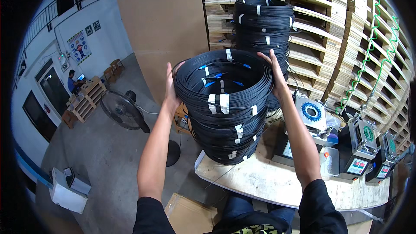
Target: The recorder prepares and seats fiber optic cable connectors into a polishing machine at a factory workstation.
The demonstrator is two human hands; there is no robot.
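Note:
A tall stack of black cable coils (pixel 208 132) stands on the table edge in front of me, with white tape wraps and blue-tipped connectors showing inside the ring. My left hand (pixel 172 89) presses against the left side of the top cable coil (pixel 245 99), fingers pointing up. On its right side my right hand (pixel 276 74) grips the same coil, thumb and fingers along the rim. Part of each hand's fingers is hidden behind the coil. Behind it rises a second stack of black cable coils (pixel 264 26).
On the wooden table (pixel 251 182), several small machines (pixel 356 149) with round blue or green fixtures stand to the right. Wooden pallets (pixel 318 39) rise behind. A black fan (pixel 123 110) stands at left, and a cardboard box (pixel 190 214) lies below. Farther off, a person (pixel 73 82) sits at a desk.

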